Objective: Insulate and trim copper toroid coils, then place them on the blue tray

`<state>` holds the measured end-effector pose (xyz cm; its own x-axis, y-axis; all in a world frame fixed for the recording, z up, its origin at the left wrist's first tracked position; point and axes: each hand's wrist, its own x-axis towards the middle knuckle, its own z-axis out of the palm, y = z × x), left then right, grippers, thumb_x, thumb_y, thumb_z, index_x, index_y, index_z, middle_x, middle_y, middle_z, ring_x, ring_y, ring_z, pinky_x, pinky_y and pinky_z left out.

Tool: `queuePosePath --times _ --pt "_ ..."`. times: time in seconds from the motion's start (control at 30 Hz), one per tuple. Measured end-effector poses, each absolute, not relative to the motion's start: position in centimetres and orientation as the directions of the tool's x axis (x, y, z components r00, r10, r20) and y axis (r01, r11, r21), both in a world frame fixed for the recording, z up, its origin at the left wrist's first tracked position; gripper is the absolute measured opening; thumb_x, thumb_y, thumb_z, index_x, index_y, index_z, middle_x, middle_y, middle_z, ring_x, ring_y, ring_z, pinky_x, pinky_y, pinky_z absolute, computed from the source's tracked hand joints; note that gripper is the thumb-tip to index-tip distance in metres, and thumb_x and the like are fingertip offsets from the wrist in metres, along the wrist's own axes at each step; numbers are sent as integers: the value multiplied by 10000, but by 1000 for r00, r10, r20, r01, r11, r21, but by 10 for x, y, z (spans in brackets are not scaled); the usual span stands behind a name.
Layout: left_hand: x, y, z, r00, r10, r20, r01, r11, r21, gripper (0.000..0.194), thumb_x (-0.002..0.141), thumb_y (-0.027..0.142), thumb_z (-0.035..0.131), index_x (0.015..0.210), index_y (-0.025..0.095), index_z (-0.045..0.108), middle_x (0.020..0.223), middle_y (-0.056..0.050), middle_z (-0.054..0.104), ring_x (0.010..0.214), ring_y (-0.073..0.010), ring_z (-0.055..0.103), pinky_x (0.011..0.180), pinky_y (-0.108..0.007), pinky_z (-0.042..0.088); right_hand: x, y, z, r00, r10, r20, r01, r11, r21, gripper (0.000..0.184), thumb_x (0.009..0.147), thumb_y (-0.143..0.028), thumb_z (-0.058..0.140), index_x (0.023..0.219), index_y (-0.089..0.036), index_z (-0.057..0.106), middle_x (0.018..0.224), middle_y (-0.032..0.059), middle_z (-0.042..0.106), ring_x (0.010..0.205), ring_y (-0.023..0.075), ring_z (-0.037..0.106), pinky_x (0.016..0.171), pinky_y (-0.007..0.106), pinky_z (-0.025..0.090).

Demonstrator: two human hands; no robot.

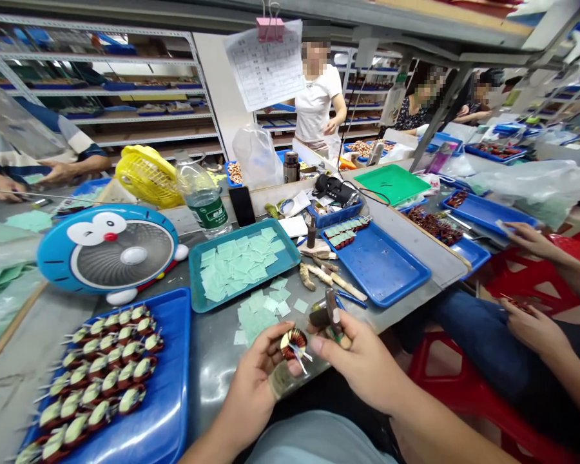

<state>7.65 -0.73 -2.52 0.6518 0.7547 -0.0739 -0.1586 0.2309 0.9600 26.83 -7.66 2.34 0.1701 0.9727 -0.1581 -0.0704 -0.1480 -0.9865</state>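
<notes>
Teal tray (270, 278) of green squares (236, 264); blue tray (174, 361) of toroid coils (106, 367)
Left hand (254, 377) gripping coil (293, 343), right hand (362, 361) gripping tool (332, 312)

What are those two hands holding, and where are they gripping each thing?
The left hand pinches a copper-wound ring coil by its outer edge; the right hand grips a small metal hand tool by its handle.

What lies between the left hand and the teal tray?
Between the left hand and teal tray, the head view shows loose pale green squares on the metal bench.
</notes>
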Motion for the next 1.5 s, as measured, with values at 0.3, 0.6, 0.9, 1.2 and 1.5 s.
queuePosePath --times 0.3,0.6,0.9,1.2,1.5 --pt "69 -7 -21 651 751 -109 -292 380 878 441 850 233 821 1231 258 600 1116 -66 693 1025 -207 683 904 -307 550 236 -81 8 184 956 -229 -303 -167 -938 395 879 -469 757 1162 -216 647 851 -18 628 646 72 501 576 172 410" --pt "57 -11 -14 648 749 -139 -391 484 783 405 865 257 815 1216 253 612 1075 -37 694 911 -146 687 834 -244 557 225 -75 19 207 959 -196 -206 -153 -967 294 902 -426 726 1070 -198 651 871 10 681 737 122 602 686 227 492" --pt "48 -18 -1 540 764 -353 -376 595 711 288 924 302 750 1153 171 636 1025 -69 738 869 -195 750 744 -278 614 219 -66 19 170 960 -222 -265 -173 -949 374 844 -445 779 1089 -189 661 948 22 706 890 175 655 818 270 520" --pt "40 -23 5 542 758 -363 -417 617 667 258 977 306 678 1192 169 643 1122 -102 751 941 -229 765 820 -317 619 215 -61 13 166 967 -193 -164 -166 -972 323 898 -434 727 1090 -188 643 965 33 692 894 182 638 829 282 515" --pt "23 -22 1 697 656 -289 -362 670 648 375 971 445 661 1180 134 673 1024 -132 749 897 -201 747 799 -289 592 223 -63 8 79 996 45 301 19 -954 185 990 -382 596 1053 -224 670 941 38 699 856 180 640 804 294 500"
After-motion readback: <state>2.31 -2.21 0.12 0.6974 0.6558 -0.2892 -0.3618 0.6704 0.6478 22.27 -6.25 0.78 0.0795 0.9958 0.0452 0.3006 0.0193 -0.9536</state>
